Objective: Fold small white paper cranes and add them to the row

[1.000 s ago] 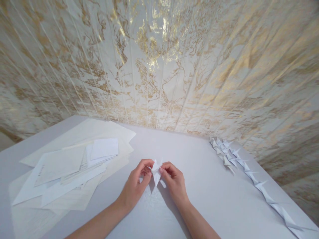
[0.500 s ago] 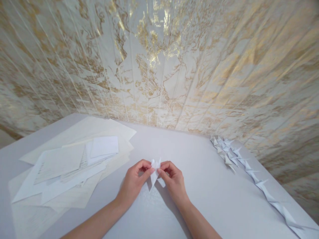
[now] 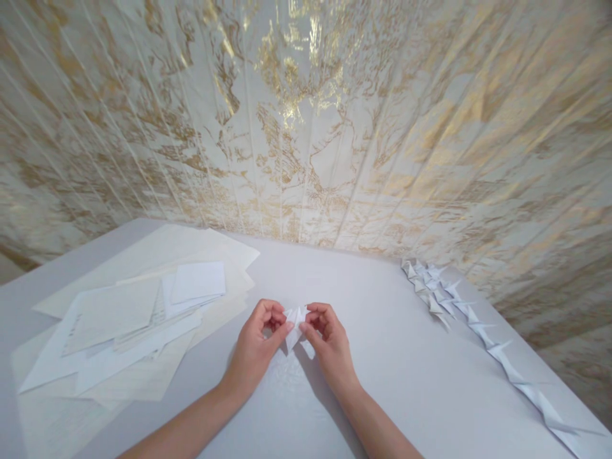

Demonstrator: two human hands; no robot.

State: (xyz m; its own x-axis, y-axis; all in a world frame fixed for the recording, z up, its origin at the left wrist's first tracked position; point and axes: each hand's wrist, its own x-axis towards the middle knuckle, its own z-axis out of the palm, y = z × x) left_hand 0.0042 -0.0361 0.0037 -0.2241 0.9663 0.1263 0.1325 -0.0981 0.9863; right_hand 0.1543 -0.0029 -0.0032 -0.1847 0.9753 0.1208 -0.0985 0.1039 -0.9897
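Between my hands, just above the white table (image 3: 382,389), is a small folded white paper crane (image 3: 295,320) with pointed tips. My left hand (image 3: 262,333) pinches its left side between thumb and fingers. On its right side, the thumb and fingers of my right hand (image 3: 329,338) are closed as well. One pointed end of the crane aims down toward me. Part of the folded paper is hidden behind my fingertips.
Overlapping large paper sheets (image 3: 48,417) and smaller cut pieces (image 3: 198,282) lie on the left. Several folded paper cranes (image 3: 507,366) stand in rows along the right edge. Behind the table hangs a gold-patterned curtain (image 3: 306,159).
The folded paper looks wider across the top and shorter toward me than before. My hands keep their pinch, and the view has shifted slightly.
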